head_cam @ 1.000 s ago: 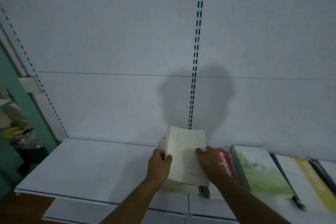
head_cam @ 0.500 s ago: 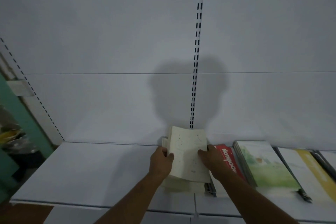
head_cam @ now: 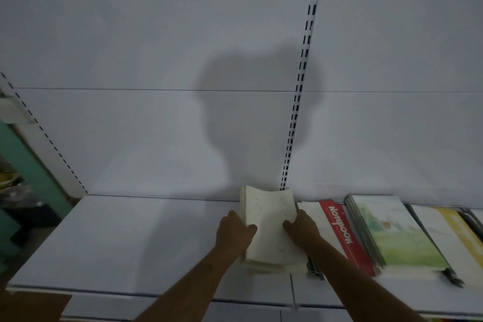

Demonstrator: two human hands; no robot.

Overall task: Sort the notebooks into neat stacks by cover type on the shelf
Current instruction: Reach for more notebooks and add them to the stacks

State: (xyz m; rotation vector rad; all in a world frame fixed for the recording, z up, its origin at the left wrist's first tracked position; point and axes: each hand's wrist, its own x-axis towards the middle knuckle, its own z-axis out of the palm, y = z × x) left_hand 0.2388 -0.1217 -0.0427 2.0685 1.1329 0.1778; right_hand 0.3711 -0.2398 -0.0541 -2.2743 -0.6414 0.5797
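Observation:
A stack of cream notebooks with small dots on the cover [head_cam: 270,227] lies on the white shelf [head_cam: 130,243], near its middle. My left hand [head_cam: 235,232] grips the stack's left edge, thumb over the top cover. My right hand [head_cam: 303,229] grips its right edge the same way. The top covers bow upward between my hands. To the right lie a red-and-white notebook marked "Notebook" [head_cam: 339,232], then a green landscape-cover stack [head_cam: 397,235], then a white-and-yellow stack [head_cam: 454,238].
The shelf's white back panel [head_cam: 156,125] rises behind, with a slotted upright [head_cam: 295,117] just behind the cream stack. A teal post [head_cam: 31,165] and dark clutter stand at the far left. More notebook edges [head_cam: 478,219] run off the right side.
Both hands keep hold of the cream stack, which has settled lower onto the shelf. The view has shifted slightly left, showing more of the red-and-white notebook.

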